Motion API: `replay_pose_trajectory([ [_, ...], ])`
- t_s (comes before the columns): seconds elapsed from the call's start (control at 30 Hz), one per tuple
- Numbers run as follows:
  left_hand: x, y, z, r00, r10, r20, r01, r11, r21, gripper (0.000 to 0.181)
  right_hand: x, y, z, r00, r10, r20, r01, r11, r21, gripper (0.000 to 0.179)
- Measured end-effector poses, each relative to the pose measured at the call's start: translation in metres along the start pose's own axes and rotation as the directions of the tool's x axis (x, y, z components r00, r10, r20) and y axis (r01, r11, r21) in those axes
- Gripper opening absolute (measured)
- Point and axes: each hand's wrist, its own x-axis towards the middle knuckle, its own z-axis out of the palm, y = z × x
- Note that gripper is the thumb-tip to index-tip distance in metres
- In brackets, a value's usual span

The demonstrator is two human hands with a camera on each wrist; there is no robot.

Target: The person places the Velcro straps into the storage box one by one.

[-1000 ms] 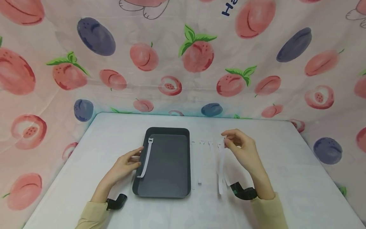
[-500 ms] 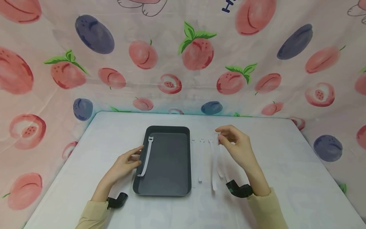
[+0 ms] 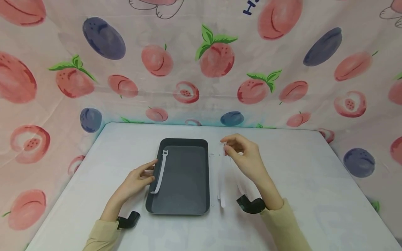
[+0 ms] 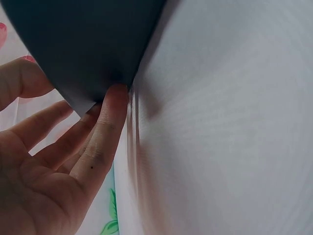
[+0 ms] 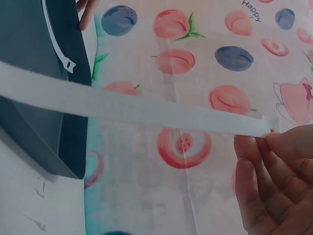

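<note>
A dark grey rectangular tray [image 3: 185, 174] lies on the white table. My left hand [image 3: 135, 181] holds its left side; in the left wrist view, the thumb [image 4: 113, 105] is on the outer wall and another finger passes behind the rim. Inside the tray, along its left side, is one white strap-type cable tie [image 3: 162, 170] with a slotted head. To the right of the tray, my right hand [image 3: 246, 158] pinches a second white cable tie [image 5: 146, 111] by its slotted head, and the flat band hangs down.
More pale ties, such as one thin tie [image 3: 212, 181] beside the tray, lie on the table and blend into its surface [image 3: 301, 181]. A fruit-print curtain [image 3: 188, 62] rises behind the table. Black wrist cameras [image 3: 128, 220] are worn on both arms.
My right hand has moved left toward the tray, carrying the pinched cable tie over the ties on the table. The left hand, the tray and the tie inside have stayed put.
</note>
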Motion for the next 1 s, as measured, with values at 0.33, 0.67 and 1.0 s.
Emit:
replay_pose_trajectory([
  [0.33,0.000,-0.001,0.000,1.000,0.005,0.006,-0.005,1.000,-0.004,0.059,0.015,-0.013,0.019,1.000,-0.009,0.018,0.008,0.999,0.052,0.016],
  [0.67,0.000,0.000,0.000,1.000,0.003,-0.004,-0.003,1.000,0.008,0.059,0.029,-0.019,0.036,1.000,-0.023,0.013,0.022,0.994,0.107,0.016],
  [1.0,0.000,-0.001,0.000,1.000,0.001,-0.001,-0.001,1.000,-0.007,0.059,0.036,-0.024,0.053,0.999,-0.047,0.023,0.043,0.988,0.148,0.015],
])
